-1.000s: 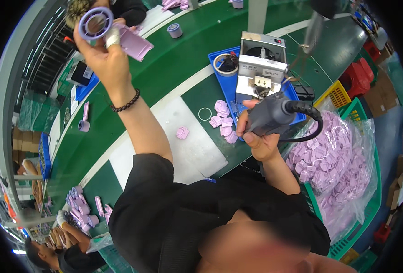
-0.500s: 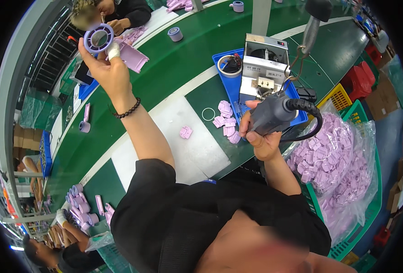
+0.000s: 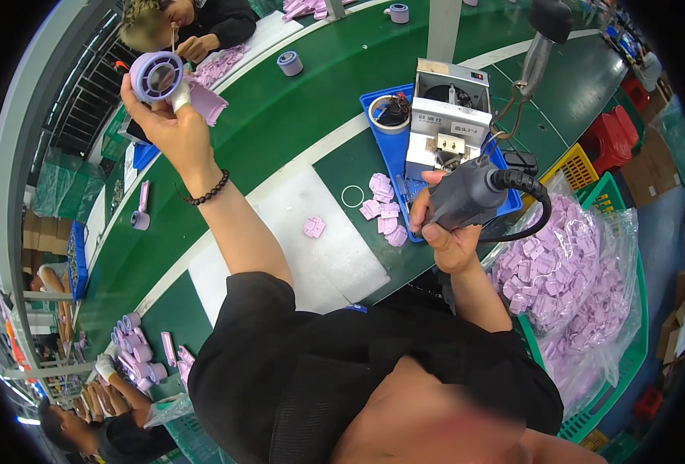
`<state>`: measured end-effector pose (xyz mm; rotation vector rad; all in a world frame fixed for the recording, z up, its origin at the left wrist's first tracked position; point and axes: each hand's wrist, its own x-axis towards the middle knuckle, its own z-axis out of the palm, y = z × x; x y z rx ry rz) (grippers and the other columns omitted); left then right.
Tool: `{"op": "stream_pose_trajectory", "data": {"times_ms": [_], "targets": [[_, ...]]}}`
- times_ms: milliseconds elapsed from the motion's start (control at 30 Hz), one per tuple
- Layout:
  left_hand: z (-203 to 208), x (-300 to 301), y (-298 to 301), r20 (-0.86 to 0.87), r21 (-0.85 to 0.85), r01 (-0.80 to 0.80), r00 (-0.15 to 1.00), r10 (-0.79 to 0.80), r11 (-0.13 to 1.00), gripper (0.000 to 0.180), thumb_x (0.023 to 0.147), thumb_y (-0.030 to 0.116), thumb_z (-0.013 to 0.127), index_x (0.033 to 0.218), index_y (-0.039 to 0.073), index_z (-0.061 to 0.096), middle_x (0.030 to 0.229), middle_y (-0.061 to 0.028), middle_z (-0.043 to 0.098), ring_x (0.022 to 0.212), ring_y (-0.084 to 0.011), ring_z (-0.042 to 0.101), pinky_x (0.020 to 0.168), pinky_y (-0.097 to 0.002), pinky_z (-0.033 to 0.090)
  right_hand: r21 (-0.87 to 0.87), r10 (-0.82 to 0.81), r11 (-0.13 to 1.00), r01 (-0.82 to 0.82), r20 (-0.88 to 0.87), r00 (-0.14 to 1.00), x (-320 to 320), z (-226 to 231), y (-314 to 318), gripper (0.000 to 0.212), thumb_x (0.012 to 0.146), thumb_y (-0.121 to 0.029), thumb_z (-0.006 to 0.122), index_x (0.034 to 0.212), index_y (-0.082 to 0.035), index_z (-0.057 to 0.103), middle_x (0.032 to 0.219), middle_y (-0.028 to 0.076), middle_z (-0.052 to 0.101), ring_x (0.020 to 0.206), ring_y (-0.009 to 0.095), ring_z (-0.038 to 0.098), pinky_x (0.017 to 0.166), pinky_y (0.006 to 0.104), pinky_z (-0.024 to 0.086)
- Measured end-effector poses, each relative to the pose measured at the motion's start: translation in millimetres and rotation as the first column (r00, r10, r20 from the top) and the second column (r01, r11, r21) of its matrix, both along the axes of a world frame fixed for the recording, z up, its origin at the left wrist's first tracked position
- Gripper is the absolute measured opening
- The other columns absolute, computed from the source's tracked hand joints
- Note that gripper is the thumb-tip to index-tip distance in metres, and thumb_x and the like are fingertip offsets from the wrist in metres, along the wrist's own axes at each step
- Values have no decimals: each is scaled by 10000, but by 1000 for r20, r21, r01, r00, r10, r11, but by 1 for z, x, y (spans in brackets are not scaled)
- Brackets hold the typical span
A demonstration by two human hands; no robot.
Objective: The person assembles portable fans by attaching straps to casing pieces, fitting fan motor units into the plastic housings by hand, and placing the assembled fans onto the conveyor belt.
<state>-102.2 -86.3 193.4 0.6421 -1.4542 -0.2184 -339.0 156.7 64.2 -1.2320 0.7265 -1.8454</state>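
Raised at the upper left, my left hand [image 3: 178, 139] is closed round a lilac plastic housing [image 3: 147, 76] with a round, spoked ring at its end. A lilac handle-like part [image 3: 207, 104] shows beside the hand; whether it joins the housing I cannot tell. My right hand [image 3: 452, 243] grips a dark grey electric screwdriver [image 3: 466, 195], its black cable looping off to the right. The tool's tip is hidden. Below and between the hands, one small lilac plastic piece [image 3: 314, 226] lies on a white sheet [image 3: 280, 267].
Several small lilac pieces [image 3: 381, 185] lie near a blue tray [image 3: 392, 151] holding a metal screw feeder [image 3: 447, 124]. A green crate [image 3: 642, 309] with bagged lilac pieces stands at right. Housings [image 3: 289, 63] sit on the green belt [image 3: 342, 85]. Co-workers [image 3: 203, 31] sit across and at lower left.
My left hand has shifted slightly left and down, and the housing's ring has turned. Housings on the belt have slid a little leftward. My right hand has barely moved.
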Motion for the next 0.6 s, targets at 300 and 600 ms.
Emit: {"op": "stream_pose_trajectory", "data": {"times_ms": [300, 600], "targets": [[11, 14, 0, -16, 21, 7, 1000, -6, 1000, 723, 836, -172, 522, 1461, 102, 282, 1290, -187, 513, 1066, -254, 644, 920, -291, 498, -42, 9, 999, -7, 25, 1000, -2, -5, -3, 627, 835, -113, 690, 1378, 43, 418, 816, 83, 591, 645, 138, 496, 616, 227, 410], [2, 22, -8, -24, 45, 52, 998, -51, 998, 728, 834, -169, 540, 1462, 106, 295, 1270, -182, 538, 1039, -254, 660, 897, -295, 514, -53, -19, 998, 21, 30, 999, 0, 0, -1, 617, 823, -104, 689, 1363, 51, 434, 792, 83, 590, 640, 129, 481, 616, 218, 390]]}}
